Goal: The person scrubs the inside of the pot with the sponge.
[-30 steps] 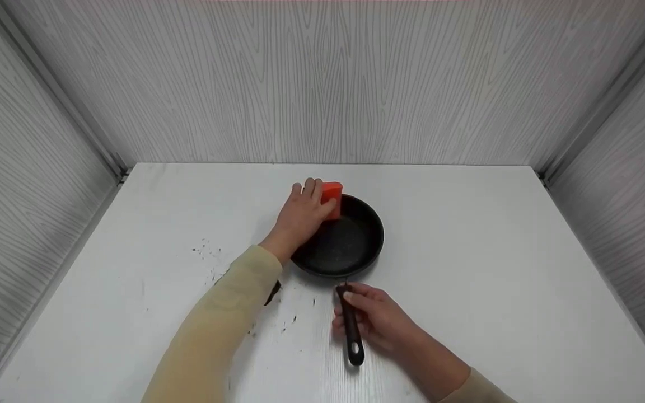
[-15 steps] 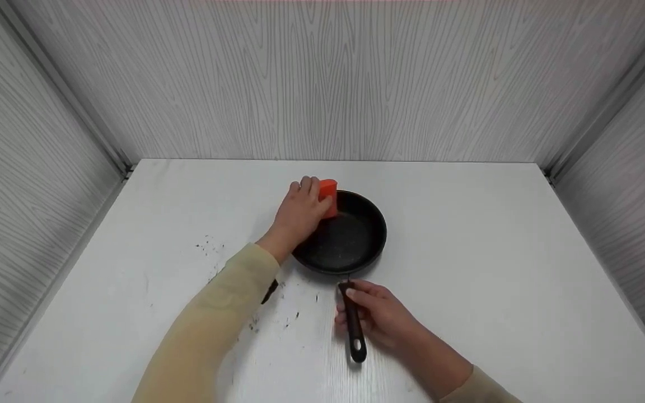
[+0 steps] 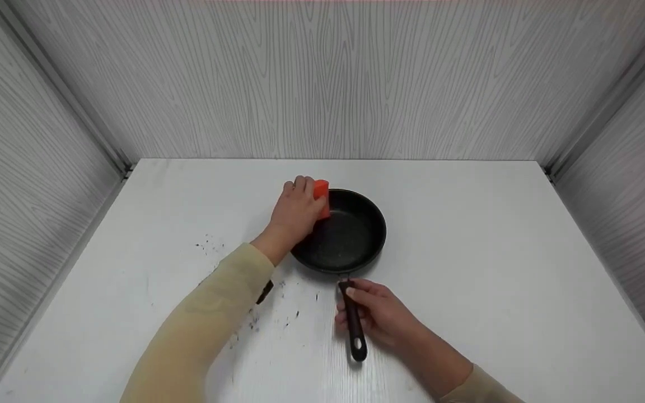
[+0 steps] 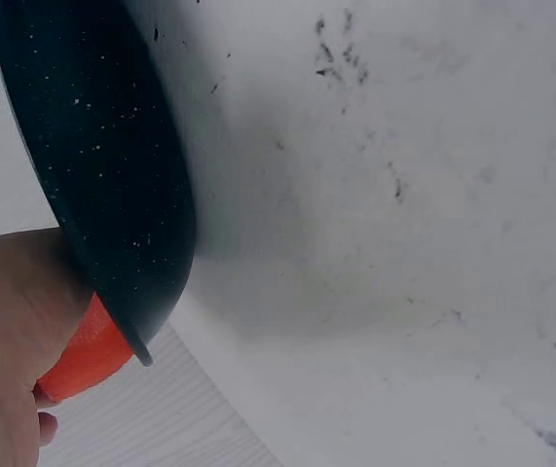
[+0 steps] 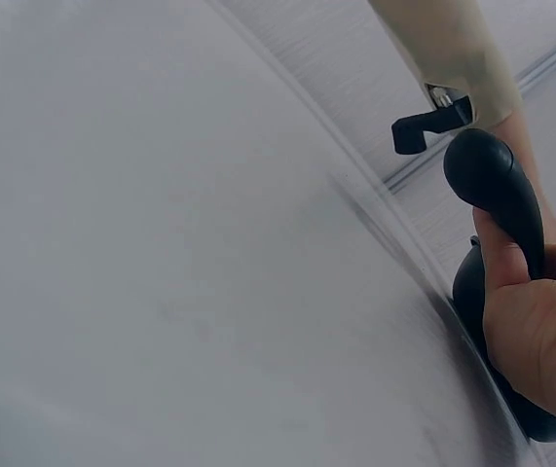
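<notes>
A black frying pan is at the middle of the white table, its handle pointing towards me. My right hand grips that handle near the pan body, thumb on top; the right wrist view shows the hand at the handle too. Over the far left rim reaches my left hand, holding an orange sponge at the inner wall. In the left wrist view the sponge shows beyond the pan's speckled side, partly hidden by the hand.
Dark specks and smudges mark the white table left of the pan and in front of it. Grey wood-grain panels stand at the back and both sides. A black bracket sticks out at my left sleeve.
My left hand and the sponge have shifted a little left along the far rim. The right hand keeps its grip on the handle, and the pan stays nearly in place.
</notes>
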Tool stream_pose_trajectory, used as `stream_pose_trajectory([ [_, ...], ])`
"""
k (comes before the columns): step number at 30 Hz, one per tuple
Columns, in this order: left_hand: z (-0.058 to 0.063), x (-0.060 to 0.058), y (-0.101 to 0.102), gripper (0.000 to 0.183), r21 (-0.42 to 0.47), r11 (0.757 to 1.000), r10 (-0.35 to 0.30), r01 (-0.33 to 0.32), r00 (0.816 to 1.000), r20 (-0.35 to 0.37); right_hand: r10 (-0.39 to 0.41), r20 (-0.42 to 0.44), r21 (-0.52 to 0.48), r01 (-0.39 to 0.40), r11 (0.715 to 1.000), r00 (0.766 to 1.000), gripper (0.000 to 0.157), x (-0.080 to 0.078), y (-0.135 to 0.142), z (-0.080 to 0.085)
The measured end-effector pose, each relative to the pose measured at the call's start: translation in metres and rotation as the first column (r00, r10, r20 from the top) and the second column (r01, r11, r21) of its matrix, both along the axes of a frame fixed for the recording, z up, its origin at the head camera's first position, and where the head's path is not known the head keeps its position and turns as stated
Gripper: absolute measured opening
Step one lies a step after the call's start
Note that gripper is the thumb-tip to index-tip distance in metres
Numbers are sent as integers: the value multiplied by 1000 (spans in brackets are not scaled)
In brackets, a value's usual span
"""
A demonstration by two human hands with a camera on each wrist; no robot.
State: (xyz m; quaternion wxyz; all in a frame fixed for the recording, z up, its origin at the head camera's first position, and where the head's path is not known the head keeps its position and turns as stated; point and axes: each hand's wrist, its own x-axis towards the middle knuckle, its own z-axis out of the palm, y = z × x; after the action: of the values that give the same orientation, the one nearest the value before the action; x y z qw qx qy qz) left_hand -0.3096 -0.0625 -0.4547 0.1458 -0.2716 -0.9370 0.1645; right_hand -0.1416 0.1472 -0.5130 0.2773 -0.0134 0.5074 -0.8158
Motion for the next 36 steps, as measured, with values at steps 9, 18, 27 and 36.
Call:
stream_pose_trajectory([
  [9, 11, 6, 1, 31, -78, 996, 48, -43, 997, 57, -15, 15, -2, 15, 1000, 1000, 39, 0, 0, 0],
  [18, 25, 11, 0, 34, -121, 991, 75, -62, 992, 105, -8, 5, 11, 8, 1000, 1000, 42, 0, 0, 0],
  [27, 30, 15, -3, 27, -114, 992, 69, -56, 991, 113, 1, -9, 8, -1, 1000, 1000, 35, 1, 0, 1],
  [36, 30, 15, -15, 36, -68, 998, 3, 7, 988, 155, 0, -11, 18, 0, 1000, 1000, 38, 0, 0, 1],
])
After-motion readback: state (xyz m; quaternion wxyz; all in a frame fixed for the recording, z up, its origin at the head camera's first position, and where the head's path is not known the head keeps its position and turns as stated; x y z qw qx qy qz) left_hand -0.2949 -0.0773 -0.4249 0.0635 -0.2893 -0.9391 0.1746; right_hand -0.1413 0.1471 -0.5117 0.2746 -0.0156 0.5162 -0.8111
